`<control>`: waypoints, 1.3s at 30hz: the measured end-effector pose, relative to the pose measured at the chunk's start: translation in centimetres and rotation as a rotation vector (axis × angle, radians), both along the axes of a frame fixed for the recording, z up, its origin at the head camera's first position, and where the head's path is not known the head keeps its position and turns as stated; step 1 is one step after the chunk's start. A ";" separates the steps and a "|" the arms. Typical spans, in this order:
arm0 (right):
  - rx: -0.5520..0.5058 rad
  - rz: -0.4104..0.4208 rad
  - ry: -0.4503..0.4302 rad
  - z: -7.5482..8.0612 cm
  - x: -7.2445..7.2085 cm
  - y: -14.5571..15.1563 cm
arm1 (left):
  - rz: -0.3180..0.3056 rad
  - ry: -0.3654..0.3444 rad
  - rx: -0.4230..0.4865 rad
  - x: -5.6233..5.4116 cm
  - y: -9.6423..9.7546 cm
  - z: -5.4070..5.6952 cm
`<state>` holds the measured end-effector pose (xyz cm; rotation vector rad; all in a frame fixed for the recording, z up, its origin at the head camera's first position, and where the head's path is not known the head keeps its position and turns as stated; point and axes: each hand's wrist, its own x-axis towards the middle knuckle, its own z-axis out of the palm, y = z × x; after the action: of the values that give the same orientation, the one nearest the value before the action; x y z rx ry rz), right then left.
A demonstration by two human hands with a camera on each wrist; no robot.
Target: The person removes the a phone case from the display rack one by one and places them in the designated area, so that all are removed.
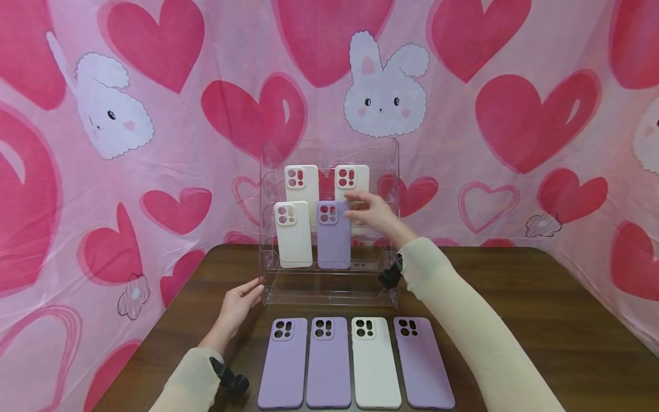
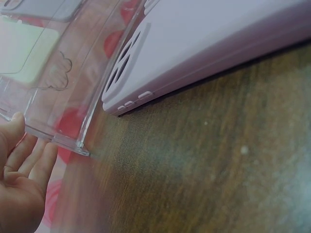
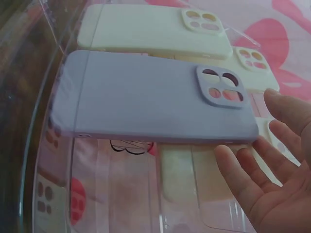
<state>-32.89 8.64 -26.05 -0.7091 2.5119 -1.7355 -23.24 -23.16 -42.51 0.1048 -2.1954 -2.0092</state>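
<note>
A clear tiered display stand (image 1: 329, 297) stands on the table with phone cases leaning in it. My right hand (image 1: 373, 214) is at the upper right edge of a purple phone case (image 1: 333, 243) in a lower tier. In the right wrist view, the fingers (image 3: 272, 160) are spread beside that case's camera end, with the thumb apart. A white phone case (image 1: 294, 240) leans to its left, and two more white cases, one on the left (image 1: 302, 191) and one on the right (image 1: 360, 171), stand behind. My left hand (image 1: 239, 309) pinches the stand's lower left edge between thumb and fingers.
In front of the stand, a row of cases lies flat on the wooden table (image 1: 515, 297): a purple case (image 1: 282, 366), another purple one (image 1: 328, 366), a white case (image 1: 377, 366) and a last purple one (image 1: 426, 366). A pink heart-patterned cloth (image 1: 329, 114) hangs behind.
</note>
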 end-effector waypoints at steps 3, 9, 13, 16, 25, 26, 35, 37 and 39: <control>-0.005 -0.008 0.001 -0.2 0.0 -0.2 | 0.002 0.000 0.003 -0.1 0.0 0.0; -0.006 -0.056 0.032 -0.5 0.1 -0.6 | 0.005 -0.003 -0.004 -0.1 -0.1 -0.1; -0.012 -0.078 0.046 -0.6 0.4 -1.0 | 0.008 -0.009 -0.007 0.0 -0.1 0.0; -0.019 -0.093 0.048 -0.6 0.6 -1.2 | 0.007 -0.009 -0.005 -0.1 0.0 0.0; -0.024 -0.117 0.047 -0.8 0.4 -1.0 | 0.006 -0.007 0.002 0.0 0.0 0.1; -0.029 -0.115 0.049 -0.8 0.4 -1.0 | 0.006 -0.007 0.002 0.0 0.0 0.1; -0.040 -0.111 0.046 -0.9 0.7 -0.8 | 0.004 -0.008 -0.003 0.0 0.0 0.1; -0.034 -0.109 0.049 -0.9 0.8 -0.7 | 0.002 -0.006 -0.002 0.0 0.0 0.1; -0.035 -0.106 0.054 -0.8 0.9 -0.6 | -0.001 -0.003 -0.005 0.0 0.0 0.1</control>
<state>-31.97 8.02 -26.88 -0.6447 2.6062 -1.8216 -23.27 -23.16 -42.42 0.1066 -2.2030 -2.0053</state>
